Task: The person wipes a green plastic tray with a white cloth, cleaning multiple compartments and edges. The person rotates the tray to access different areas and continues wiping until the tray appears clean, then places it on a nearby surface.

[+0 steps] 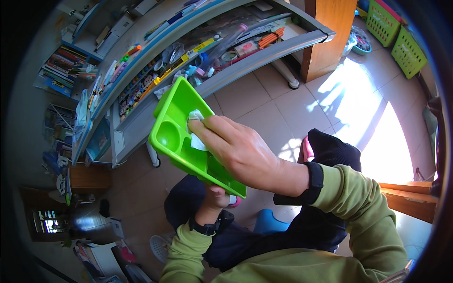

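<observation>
A bright green plastic tray (168, 136) with several moulded compartments, one of them round, is held tilted above my knees. My left hand (215, 196) grips its lower edge from beneath; most of those fingers are hidden by the tray. Inside it, my right hand (233, 148) pinches a crumpled white tissue (196, 142) and presses it against the divider beside the round compartment. The right hand covers much of the lower compartment.
Beyond the tray, a desk drawer (297, 46) stands pulled out, full of pens, pencils and small items. Orange sticks (271, 37) lie in it. A blue plastic stool (270, 222) shows between my legs. Green baskets (408, 53) stand at the far right.
</observation>
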Motion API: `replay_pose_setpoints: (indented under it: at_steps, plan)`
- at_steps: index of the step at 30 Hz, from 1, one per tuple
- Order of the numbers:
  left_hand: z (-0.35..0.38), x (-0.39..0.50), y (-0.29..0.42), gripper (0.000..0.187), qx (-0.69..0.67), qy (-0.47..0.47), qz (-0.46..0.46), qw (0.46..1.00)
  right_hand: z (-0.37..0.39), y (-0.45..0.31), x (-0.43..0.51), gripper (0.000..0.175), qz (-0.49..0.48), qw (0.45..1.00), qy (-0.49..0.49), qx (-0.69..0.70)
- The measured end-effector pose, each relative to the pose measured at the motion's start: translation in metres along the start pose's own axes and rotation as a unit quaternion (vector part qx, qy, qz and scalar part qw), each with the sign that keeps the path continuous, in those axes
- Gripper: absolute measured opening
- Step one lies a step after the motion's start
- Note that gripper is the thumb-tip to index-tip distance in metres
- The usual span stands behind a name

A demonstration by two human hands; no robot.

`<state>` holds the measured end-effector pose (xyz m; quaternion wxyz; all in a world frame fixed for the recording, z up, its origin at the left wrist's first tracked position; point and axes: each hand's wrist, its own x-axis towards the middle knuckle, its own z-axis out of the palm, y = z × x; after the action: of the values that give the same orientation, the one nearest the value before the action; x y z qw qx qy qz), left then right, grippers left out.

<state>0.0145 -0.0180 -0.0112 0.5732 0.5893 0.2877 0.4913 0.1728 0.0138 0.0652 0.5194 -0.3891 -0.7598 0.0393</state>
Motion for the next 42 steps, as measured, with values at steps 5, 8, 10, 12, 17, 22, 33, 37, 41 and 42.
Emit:
replay_pose_setpoints:
  at_steps: [5,8,10,12,17,22,33,37,41,42]
  plan:
    - [-0.005,0.003,0.005,0.101,-0.053,0.03,-0.024,0.998,-0.006,-0.003,-0.005,0.045,-0.015,0.998,-0.059,-0.018]
    - [-0.004,0.003,0.001,0.095,0.014,0.01,-0.021,1.0,-0.012,0.004,-0.004,0.048,-0.015,0.999,-0.039,-0.022]
    - [-0.002,0.004,-0.003,0.089,0.013,0.016,-0.018,1.0,-0.015,0.01,-0.002,0.047,0.016,0.999,-0.015,-0.026]
    - [-0.002,0.005,-0.005,0.086,-0.018,0.026,-0.02,0.999,-0.014,0.01,-0.002,0.042,-0.018,0.998,-0.032,-0.046]
    - [-0.01,0.006,-0.003,0.083,0.029,0.016,0.008,0.999,-0.015,0.009,-0.002,0.04,-0.042,0.998,-0.04,-0.025]
    - [-0.016,0.004,-0.006,0.075,-0.023,0.022,-0.052,0.998,-0.02,0.018,-0.004,0.046,-0.006,0.999,-0.041,-0.028]
    - [-0.012,0.009,0.003,0.081,-0.05,0.001,-0.064,0.997,-0.019,0.026,-0.008,0.047,-0.013,0.999,-0.043,-0.03]
    - [-0.005,0.006,0.004,0.081,-0.048,-0.008,-0.09,0.995,-0.024,0.038,-0.001,0.045,0.015,0.998,0.005,-0.064]
    - [-0.006,0.011,0.005,0.081,-0.071,0.002,-0.095,0.993,-0.02,0.032,-0.006,0.048,-0.015,0.998,-0.044,-0.035]
    - [-0.006,0.011,0.006,0.081,-0.061,0.015,-0.094,0.994,-0.02,0.031,-0.008,0.046,-0.008,0.997,-0.071,-0.023]
